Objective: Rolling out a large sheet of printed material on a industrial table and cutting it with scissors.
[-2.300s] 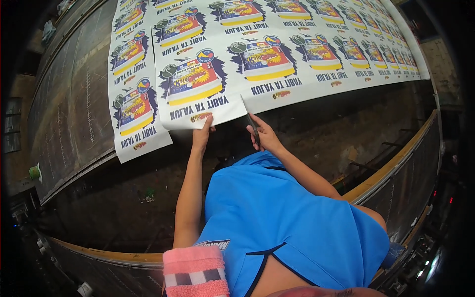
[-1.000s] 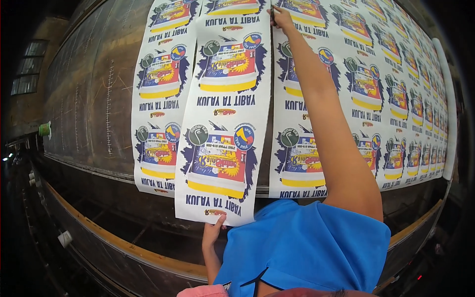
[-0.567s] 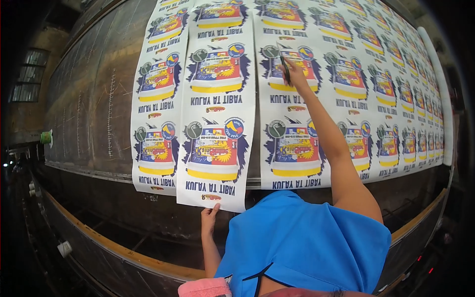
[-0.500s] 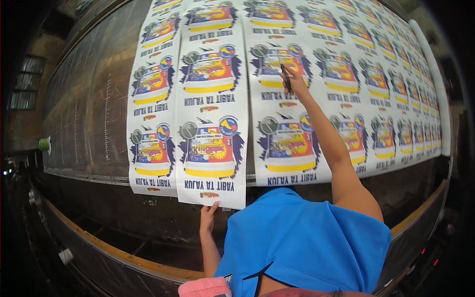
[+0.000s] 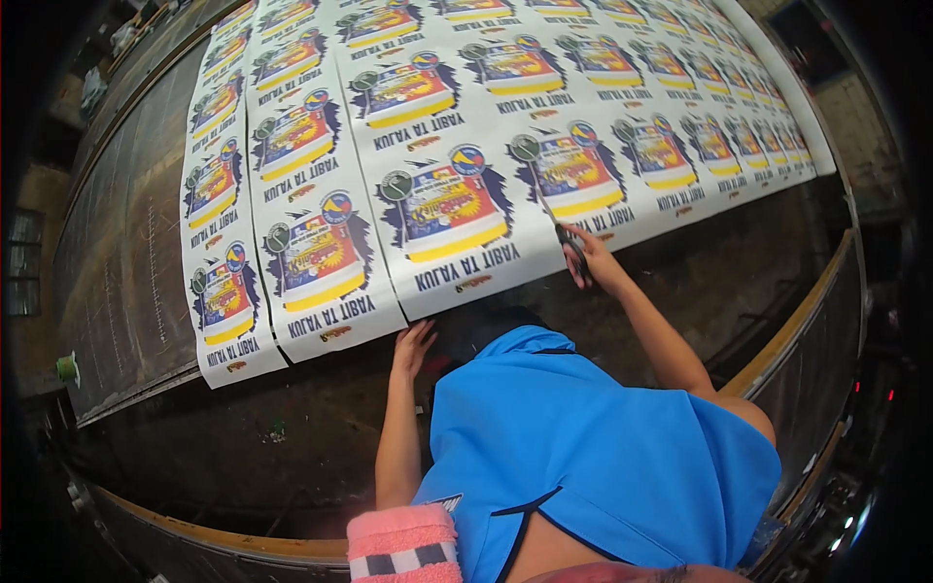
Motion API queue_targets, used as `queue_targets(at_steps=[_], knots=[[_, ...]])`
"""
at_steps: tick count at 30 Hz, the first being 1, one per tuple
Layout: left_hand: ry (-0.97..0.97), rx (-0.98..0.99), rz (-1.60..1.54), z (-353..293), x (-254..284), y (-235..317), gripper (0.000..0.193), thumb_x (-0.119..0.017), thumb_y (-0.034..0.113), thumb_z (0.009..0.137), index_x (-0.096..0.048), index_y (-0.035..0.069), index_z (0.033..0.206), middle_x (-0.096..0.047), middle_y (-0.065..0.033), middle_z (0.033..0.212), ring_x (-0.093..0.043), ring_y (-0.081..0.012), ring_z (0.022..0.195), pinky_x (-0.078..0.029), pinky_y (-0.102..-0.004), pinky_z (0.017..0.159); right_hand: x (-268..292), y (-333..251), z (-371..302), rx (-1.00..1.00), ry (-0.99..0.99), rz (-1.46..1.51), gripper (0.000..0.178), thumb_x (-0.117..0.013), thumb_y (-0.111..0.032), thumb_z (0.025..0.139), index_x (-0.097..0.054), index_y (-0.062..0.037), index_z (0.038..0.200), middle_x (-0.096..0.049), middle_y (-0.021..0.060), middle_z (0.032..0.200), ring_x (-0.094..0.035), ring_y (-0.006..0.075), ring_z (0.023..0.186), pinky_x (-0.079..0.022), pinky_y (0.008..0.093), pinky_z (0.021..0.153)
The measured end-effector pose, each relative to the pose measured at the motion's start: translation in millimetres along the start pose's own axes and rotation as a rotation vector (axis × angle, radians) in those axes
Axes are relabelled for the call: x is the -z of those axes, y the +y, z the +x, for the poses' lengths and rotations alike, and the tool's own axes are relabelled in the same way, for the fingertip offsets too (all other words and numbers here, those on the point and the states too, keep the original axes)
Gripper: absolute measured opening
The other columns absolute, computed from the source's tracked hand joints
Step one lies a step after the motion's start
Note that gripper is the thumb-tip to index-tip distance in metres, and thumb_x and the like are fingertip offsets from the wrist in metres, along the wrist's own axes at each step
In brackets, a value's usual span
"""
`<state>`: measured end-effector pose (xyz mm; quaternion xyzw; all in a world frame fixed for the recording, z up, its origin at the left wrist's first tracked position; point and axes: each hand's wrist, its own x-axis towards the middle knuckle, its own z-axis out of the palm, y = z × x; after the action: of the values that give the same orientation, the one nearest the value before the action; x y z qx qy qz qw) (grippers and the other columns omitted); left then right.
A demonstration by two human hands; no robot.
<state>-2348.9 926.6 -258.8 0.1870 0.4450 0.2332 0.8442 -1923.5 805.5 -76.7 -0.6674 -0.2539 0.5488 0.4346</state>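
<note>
A large white printed sheet (image 5: 466,282) with rows of repeated colourful designs spreads over a dark table. To its left lie two separate printed strips, the nearer strip (image 5: 335,325) and the outer strip (image 5: 238,360), with narrow gaps between them. My right hand (image 5: 595,260) grips black-handled scissors (image 5: 571,248), their blades pointing up and left over the sheet's lower part. My left hand (image 5: 414,348) is at the lower edge, just below the gap between the nearer strip and the large sheet. Its fingers are slightly apart and hold nothing visible.
The dark scratched tabletop (image 5: 126,282) shows at left, with a small green roll (image 5: 66,368) at its corner. A wooden rail (image 5: 214,534) runs below the table and up the right side (image 5: 792,321). A pink towel (image 5: 400,534) hangs by my left arm.
My right hand has brought the scissors down toward the sheet's lower edge. My left hand has left the nearer strip's bottom edge for the gap beside the large sheet. The view has shifted.
</note>
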Motion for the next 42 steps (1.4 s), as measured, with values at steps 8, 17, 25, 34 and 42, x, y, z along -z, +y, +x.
queue_targets(at_steps=[8, 17, 25, 34, 42], knots=[[-0.235, -0.045, 0.1, 22.9, -187.4, -37.6, 0.047, -0.066, 0.027, 0.096, -0.048, 0.009, 0.135, -0.061, -0.0101, 0.124, -0.063, -0.0267, 0.109, -0.05, -0.0426, 0.093, 5.5, 85.1, -126.8, -0.175, -0.18, 0.117, 0.054, -0.047, -0.049, 0.101, -0.046, -0.0124, 0.14, -0.059, 0.0059, 0.067, -0.061, 0.0146, 0.052, -0.043, 0.024, 0.043], [-0.166, -0.323, 0.448, 1.9, -214.8, -11.2, 0.024, -0.067, 0.029, 0.096, -0.061, 0.006, 0.099, -0.061, -0.0025, 0.075, -0.06, -0.0109, 0.067, -0.05, -0.0254, 0.065, -54.9, 49.4, -77.7, -0.022, -0.046, 0.178, 0.061, -0.054, -0.044, 0.1, -0.036, -0.0125, 0.149, -0.06, 0.0041, 0.071, -0.059, 0.0133, 0.051, -0.041, 0.0236, 0.041], [-0.159, -0.314, 0.499, -10.3, -216.4, -6.3, 0.025, -0.067, 0.029, 0.096, -0.061, 0.006, 0.1, -0.061, -0.0022, 0.076, -0.059, -0.0111, 0.067, -0.049, -0.0259, 0.066, -42.7, 53.8, -36.6, 0.034, -0.014, 0.244, 0.062, -0.063, -0.029, 0.098, -0.036, -0.0141, 0.152, -0.057, 0.0017, 0.066, -0.053, 0.0102, 0.045, -0.035, 0.0231, 0.038], [-0.074, -0.167, 0.513, -22.7, -223.4, 15.9, 0.023, -0.065, 0.026, 0.097, -0.061, 0.003, 0.095, -0.059, -0.0035, 0.071, -0.058, -0.0121, 0.066, -0.048, -0.0274, 0.065, -21.8, -24.7, 158.6, 0.123, 0.026, 0.156, 0.061, -0.067, -0.026, 0.095, -0.043, -0.0121, 0.149, -0.064, -0.0008, 0.08, -0.053, 0.0063, 0.056, -0.041, 0.0238, 0.047], [0.123, -0.002, 0.488, -50.1, -235.6, 43.9, 0.02, -0.067, 0.024, 0.096, -0.06, 0.005, 0.095, -0.058, -0.0006, 0.079, -0.054, -0.0091, 0.072, -0.045, -0.024, 0.069, -8.4, -113.9, 323.4, 0.14, 0.011, 0.2, 0.058, -0.068, -0.036, 0.094, -0.047, -0.0221, 0.147, -0.057, -0.0058, 0.064, -0.046, 0.0058, 0.044, -0.031, 0.0231, 0.041]])
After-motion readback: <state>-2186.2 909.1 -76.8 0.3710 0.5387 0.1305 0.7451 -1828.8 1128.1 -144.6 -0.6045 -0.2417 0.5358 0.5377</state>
